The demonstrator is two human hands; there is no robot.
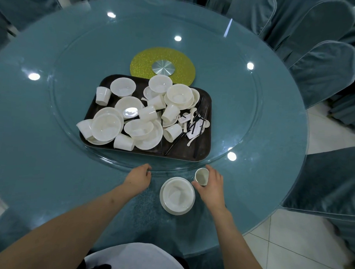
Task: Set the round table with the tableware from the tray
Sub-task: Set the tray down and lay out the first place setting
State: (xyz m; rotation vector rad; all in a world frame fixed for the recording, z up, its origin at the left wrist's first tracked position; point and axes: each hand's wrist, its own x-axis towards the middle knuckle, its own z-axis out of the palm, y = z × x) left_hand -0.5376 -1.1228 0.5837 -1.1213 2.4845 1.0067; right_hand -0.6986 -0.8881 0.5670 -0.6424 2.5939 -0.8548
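Two hands: right hand point(211, 180) grips cup point(201, 176); left hand point(139, 176) fingertips indistinct.

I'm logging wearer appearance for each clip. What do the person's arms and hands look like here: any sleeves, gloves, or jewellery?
Both forearms are bare all the way to the frame's edge: no sleeves show. The left hand and right hand wear no gloves, and no rings, watch or bracelet can be seen. At the bottom edge, a white garment covers the torso.

Teal-covered chairs point(322, 65) around, gold disc point(143, 63) with metal hub point(162, 67), white tiled floor point(290, 241)
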